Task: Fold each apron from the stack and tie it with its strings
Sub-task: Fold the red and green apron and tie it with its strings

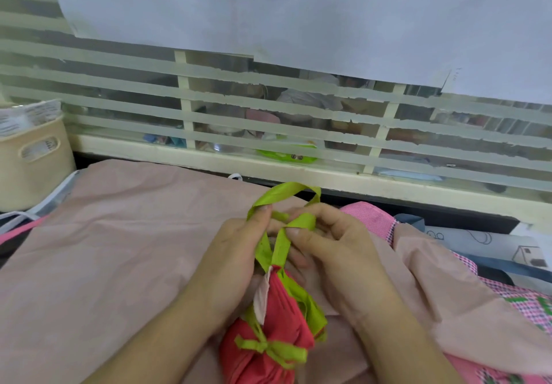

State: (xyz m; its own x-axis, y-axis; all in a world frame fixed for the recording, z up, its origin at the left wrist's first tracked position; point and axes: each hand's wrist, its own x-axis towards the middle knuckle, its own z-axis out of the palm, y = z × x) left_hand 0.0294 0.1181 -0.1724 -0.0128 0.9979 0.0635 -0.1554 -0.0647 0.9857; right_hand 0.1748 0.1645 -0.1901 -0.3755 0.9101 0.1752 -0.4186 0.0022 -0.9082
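Red apron (268,342): it lies nearest the camera, folded into a thick bundle on the pink cloth, low in the middle of the view, between the two forearms. One green bow is already tied around its lower part.
Pink cloth (104,249): a large spread sheet, perhaps another apron; it covers most of the surface under the bundle.
Checked pink fabric (519,303): it lies at the right side, partly under a fold of the pink cloth; it is probably part of the stack.
Basket (33,159): a cream one, far left, well apart from the work.
Left hand (239,252): the thumb and fingers pinch one green string close to the crossing point.
Right hand (325,240): the fingers are curled around the other part of the string, and the thumb presses on it.
Green strings (280,243): they rise from the top of the bundle, cross between the hands, and make a loop above them.
Risk: the second knot seems not yet tight. If one pinch slips, the loop may open. If the pull is too hard, the folds of the bundle may loosen.
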